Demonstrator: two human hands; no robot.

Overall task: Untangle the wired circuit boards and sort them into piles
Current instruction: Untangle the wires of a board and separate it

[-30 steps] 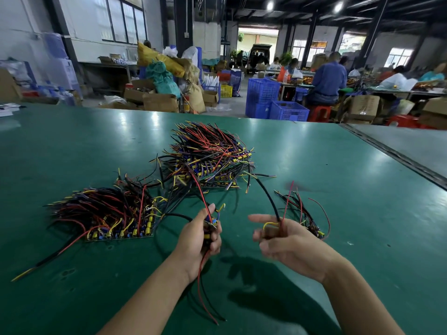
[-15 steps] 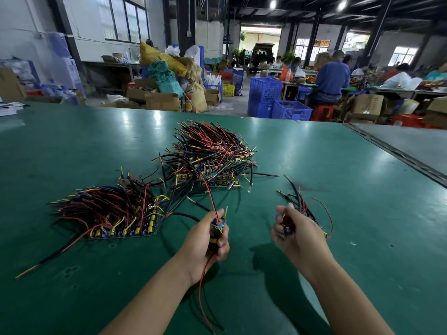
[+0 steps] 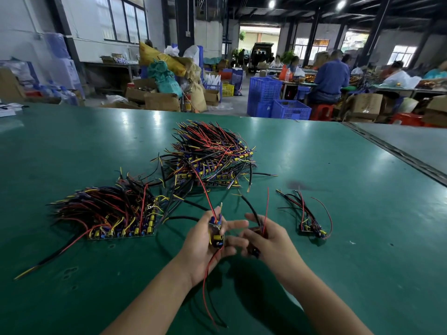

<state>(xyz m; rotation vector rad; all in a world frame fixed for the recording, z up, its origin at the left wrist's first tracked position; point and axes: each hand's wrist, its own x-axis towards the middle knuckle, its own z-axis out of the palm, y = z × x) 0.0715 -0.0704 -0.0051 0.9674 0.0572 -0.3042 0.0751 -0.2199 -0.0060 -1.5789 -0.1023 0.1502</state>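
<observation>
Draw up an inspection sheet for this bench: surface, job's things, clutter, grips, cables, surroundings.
surface: green table, glossy; a grey table abuts it on the right.
job's things: wired boards in a far pile, a left pile and a small right pile.
clutter: papers at the far left edge.
grips: left hand holds a board; right hand holds a second board, blurred.
cables: a red wire runs from the board up to the far pile.
surroundings: blue crates, boxes, a seated person in blue.
</observation>
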